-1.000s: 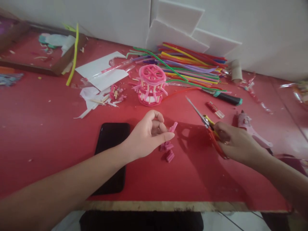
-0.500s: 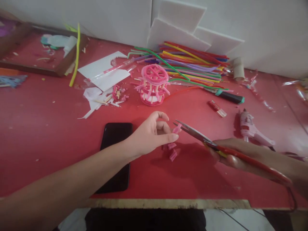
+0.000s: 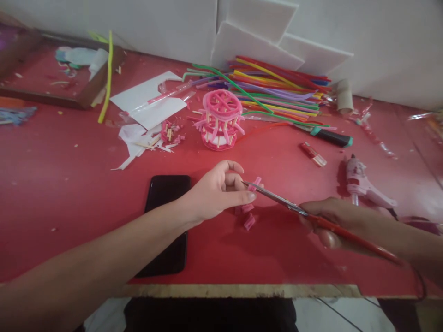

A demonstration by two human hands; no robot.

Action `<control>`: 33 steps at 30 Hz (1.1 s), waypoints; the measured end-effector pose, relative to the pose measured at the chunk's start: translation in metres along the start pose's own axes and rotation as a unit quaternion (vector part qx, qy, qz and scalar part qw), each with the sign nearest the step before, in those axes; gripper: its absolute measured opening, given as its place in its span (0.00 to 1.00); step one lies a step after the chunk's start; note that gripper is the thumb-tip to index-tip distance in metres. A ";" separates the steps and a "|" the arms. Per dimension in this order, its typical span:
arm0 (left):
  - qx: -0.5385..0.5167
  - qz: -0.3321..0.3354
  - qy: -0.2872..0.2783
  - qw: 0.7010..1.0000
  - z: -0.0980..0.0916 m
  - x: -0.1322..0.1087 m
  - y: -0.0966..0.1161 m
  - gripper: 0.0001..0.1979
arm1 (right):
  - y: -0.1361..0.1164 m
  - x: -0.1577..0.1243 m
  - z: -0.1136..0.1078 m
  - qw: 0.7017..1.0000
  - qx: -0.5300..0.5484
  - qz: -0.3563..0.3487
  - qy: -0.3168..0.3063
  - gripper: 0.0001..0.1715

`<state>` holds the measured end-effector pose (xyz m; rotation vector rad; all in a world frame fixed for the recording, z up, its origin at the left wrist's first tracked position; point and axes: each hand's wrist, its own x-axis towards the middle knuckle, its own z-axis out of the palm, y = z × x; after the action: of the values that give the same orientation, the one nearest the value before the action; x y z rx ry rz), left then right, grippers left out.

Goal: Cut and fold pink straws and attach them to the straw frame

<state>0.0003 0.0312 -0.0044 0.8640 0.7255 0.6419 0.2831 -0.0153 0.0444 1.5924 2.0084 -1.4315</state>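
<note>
Between thumb and fingers, my left hand (image 3: 224, 191) pinches a short piece of pink pipe cleaner (image 3: 256, 180). My right hand (image 3: 332, 221) grips red-handled scissors (image 3: 277, 197), whose blades are together across the pink piece beside my left fingertips. A few cut pink pieces (image 3: 249, 221) lie on the red table just below my left hand. Farther back stands a round pink structure (image 3: 222, 121) of pipe cleaner and small wooden sticks. Under my left wrist lies a black phone (image 3: 168, 253), partly covered by the arm.
Behind are a bundle of coloured pipe cleaners (image 3: 277, 90), white paper (image 3: 148, 99) and pink scraps (image 3: 169, 133). A black-handled cutter (image 3: 332, 137), a small red-and-clear item (image 3: 312, 154) and a pink glue gun (image 3: 367, 184) lie right. White foam boards (image 3: 256, 46) lean on the wall.
The scissor blades have closed and moved left over the pink piece. My left hand has stayed nearly still, holding the piece.
</note>
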 end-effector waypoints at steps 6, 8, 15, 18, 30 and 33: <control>0.000 -0.010 0.001 1.000 0.001 0.001 0.000 0.19 | -0.020 0.004 -0.005 0.995 0.039 0.079 -0.050 0.12; 0.002 -0.011 0.001 1.000 0.001 0.001 0.000 0.19 | -0.019 0.006 -0.006 0.995 0.041 0.077 -0.046 0.13; 0.006 -0.015 0.007 1.000 0.000 0.002 0.000 0.19 | -0.003 0.008 -0.006 0.996 0.048 0.045 -0.059 0.16; 0.009 -0.017 0.008 1.000 -0.001 0.002 0.000 0.19 | 0.007 0.008 -0.006 0.997 0.039 0.010 -0.061 0.17; 0.013 -0.027 0.021 0.999 0.000 0.002 0.000 0.18 | -0.006 0.009 -0.005 0.997 0.036 0.049 -0.053 0.10; 0.017 -0.029 0.021 0.999 -0.001 0.002 0.000 0.18 | -0.009 0.008 -0.004 0.998 0.027 0.042 -0.047 0.07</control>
<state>0.0009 0.0329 -0.0054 0.8598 0.7997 0.5987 0.2740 -0.0064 0.0462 1.5797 1.8451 -1.5112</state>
